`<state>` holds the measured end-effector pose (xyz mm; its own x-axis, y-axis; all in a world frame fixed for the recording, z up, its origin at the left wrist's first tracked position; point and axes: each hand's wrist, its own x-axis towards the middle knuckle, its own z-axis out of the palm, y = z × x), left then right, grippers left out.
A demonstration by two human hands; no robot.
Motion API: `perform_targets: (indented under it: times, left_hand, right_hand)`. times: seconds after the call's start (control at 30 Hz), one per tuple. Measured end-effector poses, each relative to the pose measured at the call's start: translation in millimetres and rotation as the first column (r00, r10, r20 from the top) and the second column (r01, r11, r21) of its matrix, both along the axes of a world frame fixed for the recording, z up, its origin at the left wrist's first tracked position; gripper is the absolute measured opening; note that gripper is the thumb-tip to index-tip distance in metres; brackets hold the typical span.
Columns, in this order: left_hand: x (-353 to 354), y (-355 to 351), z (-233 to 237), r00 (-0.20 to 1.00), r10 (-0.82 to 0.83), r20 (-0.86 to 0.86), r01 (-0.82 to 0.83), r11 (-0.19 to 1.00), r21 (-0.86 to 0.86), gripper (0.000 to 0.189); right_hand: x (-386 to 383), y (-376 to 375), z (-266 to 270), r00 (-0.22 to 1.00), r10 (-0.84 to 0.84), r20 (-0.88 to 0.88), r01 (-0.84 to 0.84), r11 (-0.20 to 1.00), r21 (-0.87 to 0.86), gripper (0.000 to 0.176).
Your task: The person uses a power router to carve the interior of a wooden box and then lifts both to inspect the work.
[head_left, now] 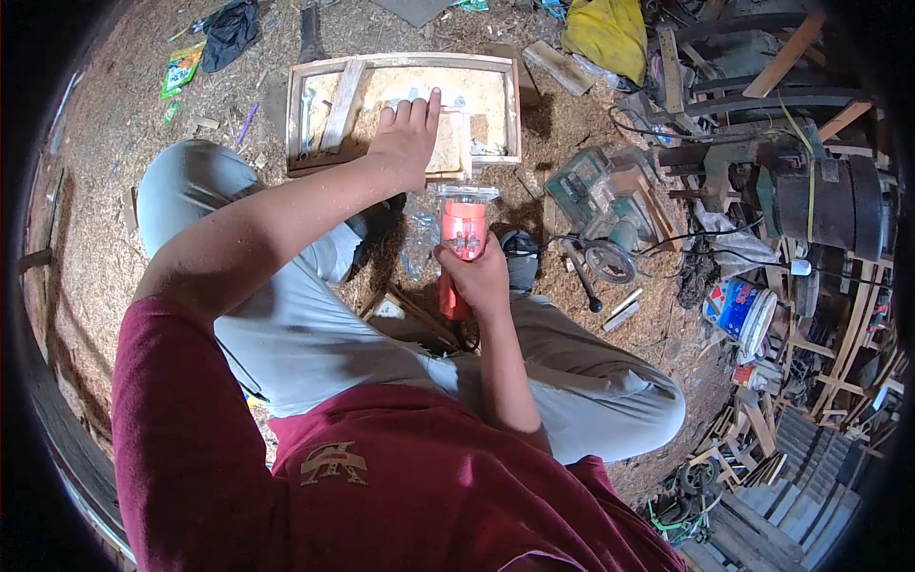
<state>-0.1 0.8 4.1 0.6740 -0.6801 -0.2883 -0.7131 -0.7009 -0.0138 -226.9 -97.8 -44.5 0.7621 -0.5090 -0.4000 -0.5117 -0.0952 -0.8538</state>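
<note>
My right hand (477, 278) is wrapped round a red trim router (461, 224), a power tool with a clear base plate at its far end. The tool is held over my lap, its base near the front edge of a shallow wooden box (515, 114). My left hand (408, 138) reaches over that box and grips a small pale wooden board (453, 143), index finger stretched forward and the other fingers bent over the far side. The palm side is hidden. A wooden strip (343, 105) and a wrench (306, 122) lie inside the box, left of my hand.
Sawdust covers the ground. On the right are a green tool case (581, 186), a hand wheel (610, 260), black cables, a large machine (820, 200) and a paint bucket (753, 319). A yellow bag (607, 38) and wood offcuts lie behind the box.
</note>
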Motion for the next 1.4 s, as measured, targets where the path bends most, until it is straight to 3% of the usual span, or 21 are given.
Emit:
perform_targets:
  times: [0.07,0.17,0.27,0.37,0.97,1.17,1.27,1.4]
  left_hand:
    - [0.3,0.9,-1.4,1.000,-0.004,0.009,0.005,1.000,-0.007,0.163]
    - [-1.0,0.5,0.3,1.000,0.005,0.009,-0.005,1.000,-0.001,0.163]
    - [-0.6,0.9,-1.6,1.000,0.003,0.006,-0.003,1.000,-0.019,0.163]
    - [0.3,1.5,-7.5,0.999,-0.010,0.032,0.011,1.000,-0.019,0.163]
    - [9.8,3.3,-5.8,0.996,-0.005,-0.088,-0.001,0.997,-0.072,0.161]
    - [29.0,4.3,-2.1,0.983,-0.065,-0.175,0.044,0.992,-0.120,0.153]
    - [37.0,6.8,-8.9,0.978,-0.155,-0.141,0.130,0.976,-0.173,0.150]
    - [34.3,4.8,-0.9,0.974,-0.130,-0.184,0.108,0.986,-0.125,0.150]
  right_hand:
    - [0.4,-0.6,1.6,1.000,0.002,-0.025,-0.004,0.996,-0.089,0.053]
    - [0.0,-4.6,-1.2,1.000,-0.012,-0.019,0.011,1.000,-0.028,0.054]
    - [0.6,-1.8,7.1,1.000,0.018,-0.015,-0.020,0.992,-0.124,0.054]
    - [-3.7,-1.4,-14.9,0.999,0.030,0.020,-0.029,0.997,-0.074,0.054]
    - [-1.1,-2.4,13.8,1.000,-0.018,-0.020,0.015,0.991,-0.133,0.055]
    - [-6.0,-8.8,-2.2,0.990,-0.125,0.063,0.125,0.992,0.009,0.056]
    - [-6.8,-9.3,-2.0,0.987,-0.111,0.114,0.109,0.994,0.020,0.046]
    - [-6.0,-8.3,-5.0,0.982,-0.145,0.118,0.133,0.985,0.107,0.046]
